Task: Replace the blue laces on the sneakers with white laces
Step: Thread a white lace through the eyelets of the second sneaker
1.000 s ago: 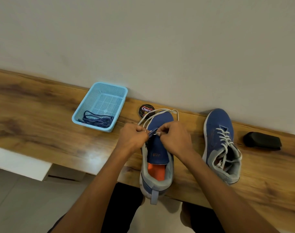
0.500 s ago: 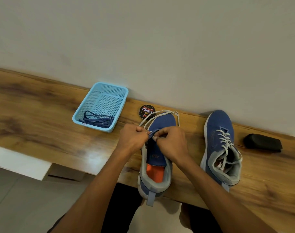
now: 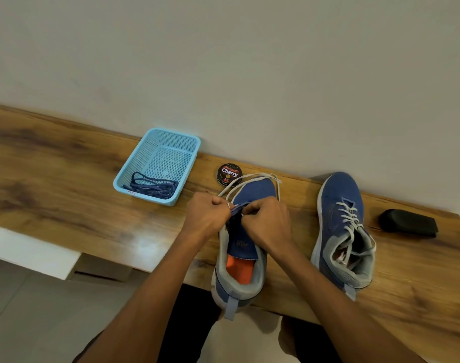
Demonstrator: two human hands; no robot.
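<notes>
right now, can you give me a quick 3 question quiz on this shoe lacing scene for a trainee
1. True or false: the sneaker on the right already carries white laces.
2. Where do the blue laces lie? A) in the light blue basket B) on the floor C) on the black brush
3. Fill in: both hands, left hand and right hand, work at the ____ sneaker.

Key: 1 true; 2 A; 3 middle

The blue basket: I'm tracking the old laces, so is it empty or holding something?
Not empty. The blue basket holds a dark blue lace bundled loosely at its near end; the rest of its floor shows bare mesh.
</notes>
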